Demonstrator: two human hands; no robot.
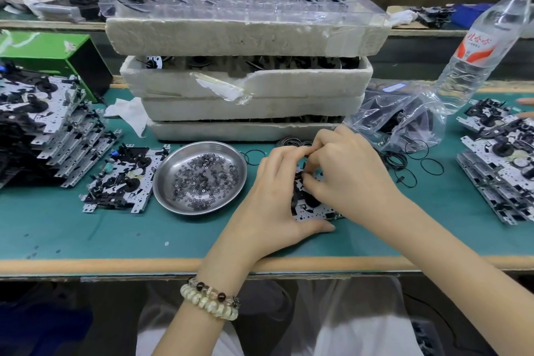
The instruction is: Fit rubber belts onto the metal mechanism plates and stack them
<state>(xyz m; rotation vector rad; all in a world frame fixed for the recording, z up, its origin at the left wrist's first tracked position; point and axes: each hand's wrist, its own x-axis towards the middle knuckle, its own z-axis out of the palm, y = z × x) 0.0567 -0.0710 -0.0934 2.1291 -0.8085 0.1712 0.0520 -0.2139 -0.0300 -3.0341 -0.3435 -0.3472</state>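
two hands work close together over one metal plate (313,215), which lies flat on the green mat directly beneath them. the left hand (271,199) holds it, thumb laid along the near edge and fingers curled over towards the far side. the right hand (346,170) is closed in a pinch over the black parts at the plate's far end, its fingertips meeting those of the left. what it pinches is hidden; i judge it to be a rubber belt being seated.

to do this well, the left hand should keep the plate pinned so it cannot slide. the belt wants stretching only enough to clear the pulley rim, then a check by feel that it sits untwisted in its groove.

loose belts (432,166) lie just right of the right hand, ready for the next plate. a steel dish (199,178) of small washers sits just left of the left hand, near enough to knock. plate stacks stand well out to either side, the right stack (497,182) and the left stack (52,130); which takes finished work i cannot tell.
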